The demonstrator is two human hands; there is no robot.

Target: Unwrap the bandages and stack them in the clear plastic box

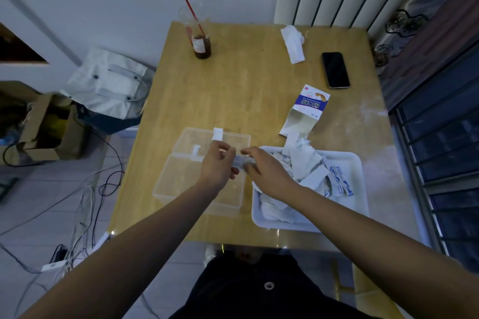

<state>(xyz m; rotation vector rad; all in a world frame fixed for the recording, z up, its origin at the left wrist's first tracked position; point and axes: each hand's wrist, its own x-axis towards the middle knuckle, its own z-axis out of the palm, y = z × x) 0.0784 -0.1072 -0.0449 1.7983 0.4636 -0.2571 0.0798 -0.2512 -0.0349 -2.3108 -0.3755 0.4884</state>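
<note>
A clear plastic box (181,179) stands open on the wooden table, its lid (233,138) tipped back. To its right a white tray (359,176) holds a heap of wrappers and wrapped bandages (304,166). Above the box's right side my left hand (217,163) and my right hand (267,171) each pinch one end of a small wrapped bandage (243,162), which is blurred. What lies inside the box I cannot make out.
A torn bandage carton (304,111) lies behind the tray. Further back are a black phone (335,70), crumpled white paper (294,43) and a cup with a red straw (199,39). Cables, a bag and a cardboard box sit on the floor at left.
</note>
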